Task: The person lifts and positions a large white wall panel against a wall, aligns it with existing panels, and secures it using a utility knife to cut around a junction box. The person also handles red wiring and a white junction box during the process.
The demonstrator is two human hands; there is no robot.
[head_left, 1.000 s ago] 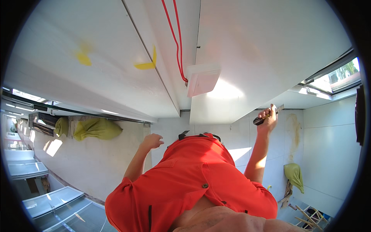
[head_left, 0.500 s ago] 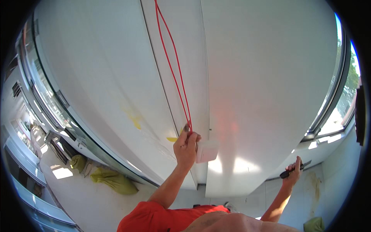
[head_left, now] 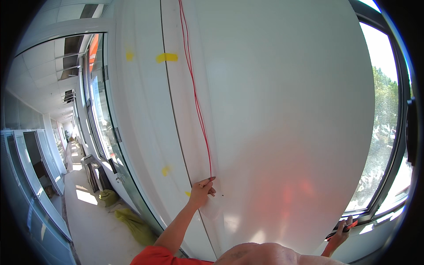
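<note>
Two thin red wires point(head_left: 196, 97) run down a white wall panel point(head_left: 287, 110). My left hand point(head_left: 201, 191), on an arm with an orange sleeve, pinches the wires' lower end against the panel. My right hand point(head_left: 341, 232) is low at the right near the window frame. It is closed on a small dark hand tool with red-orange handles point(head_left: 346, 227). Skin and a strip of orange shirt fill the bottom edge.
A dark seam point(head_left: 170, 97) runs down the wall left of the wires, with yellow tape marks point(head_left: 166, 57) beside it. A window point(head_left: 386, 132) is at the right. A glazed corridor with yellow-green sacks point(head_left: 132, 221) on the floor lies to the left.
The view has swung from the ceiling toward the wall. My left hand rose to the red wires and now pinches their end. My right hand kept the tool and sits lower right.
</note>
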